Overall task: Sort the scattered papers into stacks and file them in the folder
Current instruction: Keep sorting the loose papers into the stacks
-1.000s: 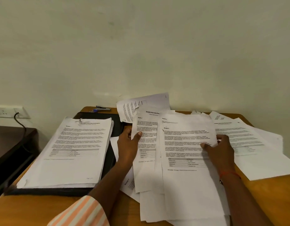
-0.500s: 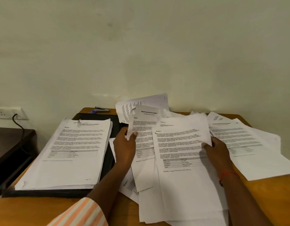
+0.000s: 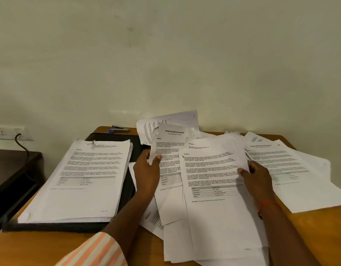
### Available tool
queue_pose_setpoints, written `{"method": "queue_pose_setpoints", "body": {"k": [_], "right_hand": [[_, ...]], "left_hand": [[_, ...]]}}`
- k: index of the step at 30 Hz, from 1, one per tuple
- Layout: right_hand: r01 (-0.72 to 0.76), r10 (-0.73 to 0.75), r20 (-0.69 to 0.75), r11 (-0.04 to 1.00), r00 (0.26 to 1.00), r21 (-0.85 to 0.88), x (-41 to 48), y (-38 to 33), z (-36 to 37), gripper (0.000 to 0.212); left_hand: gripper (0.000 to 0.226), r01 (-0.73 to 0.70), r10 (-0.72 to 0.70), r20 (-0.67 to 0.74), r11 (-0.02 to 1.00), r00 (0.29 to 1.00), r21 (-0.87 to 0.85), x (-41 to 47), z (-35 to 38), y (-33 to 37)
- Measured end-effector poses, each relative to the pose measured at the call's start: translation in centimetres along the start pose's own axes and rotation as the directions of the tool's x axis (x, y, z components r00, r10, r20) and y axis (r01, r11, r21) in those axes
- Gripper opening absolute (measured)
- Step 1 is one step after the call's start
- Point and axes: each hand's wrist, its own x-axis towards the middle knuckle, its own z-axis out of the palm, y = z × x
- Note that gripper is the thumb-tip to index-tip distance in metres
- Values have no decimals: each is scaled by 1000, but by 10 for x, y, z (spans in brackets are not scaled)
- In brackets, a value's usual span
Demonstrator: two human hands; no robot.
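Meanwhile, left hand [image 3: 146,170] pinches a printed sheet [image 3: 168,150]; right hand [image 3: 257,176] grips the paper bundle [image 3: 215,179].

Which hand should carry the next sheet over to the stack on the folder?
Probably the left hand: it already pinches a title sheet and sits next to the stack on the folder.

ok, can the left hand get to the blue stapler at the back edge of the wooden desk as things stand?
Probably yes, but not freely. The left hand has its grip on a white printed sheet, so it must let go first. The blue stapler lies uncovered behind the black folder, with nothing over the path.
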Motion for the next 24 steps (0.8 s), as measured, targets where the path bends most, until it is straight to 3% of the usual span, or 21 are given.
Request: {"method": "queue_pose_setpoints", "body": {"k": [3,9,15,21,24], "right_hand": [[-13,11,-34,999,999,-41,0,-2,-1,6],[16,-53,-316,993,947,-120,1,5,-14,17],[-41,7,-340,995,940,-94,2,7,-19,21],[-48,10,-389,995,921,-88,0,7,-24,22],[-57,56,-277,998,959,4,0,5,-17,21]], "left_hand": [[12,-11,11,-20,1000,1000,18,1,0,-1],[9,-93,95,-201,995,975,21,12,-9,10],[12,-74,47,-379,996,924,-56,36,-34,13],[18,7,-65,-301,982,951,-189,49,-46,11],[18,45,-69,-149,987,987,-157,40,-37,14]]}}
